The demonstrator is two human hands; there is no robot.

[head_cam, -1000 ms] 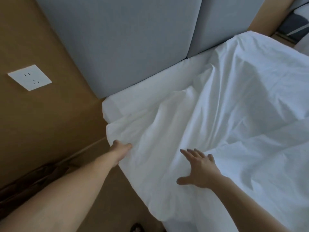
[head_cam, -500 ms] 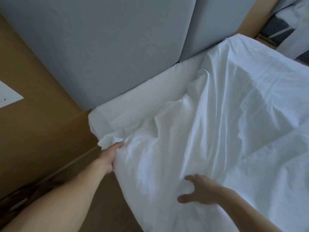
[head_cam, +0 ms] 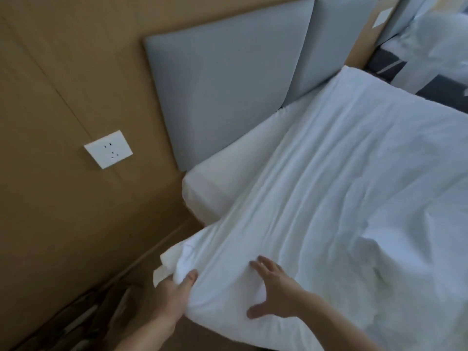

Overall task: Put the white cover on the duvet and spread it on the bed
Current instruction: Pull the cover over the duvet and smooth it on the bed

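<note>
White duvet (head_cam: pixel 342 173) creased, corner bunched in L hand (head_cam: pixel 174 293) grip; R hand (head_cam: pixel 276 295) splayed, fingers straight.

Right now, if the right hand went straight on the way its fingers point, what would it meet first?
Likely the white duvet: the right hand is spread over it, fingers aimed up-left, so its folds come first. Past its edge lies the bare mattress; contact is unclear.

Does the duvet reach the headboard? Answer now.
No, a bare strip of mattress lies between the duvet and the grey headboard.
</note>
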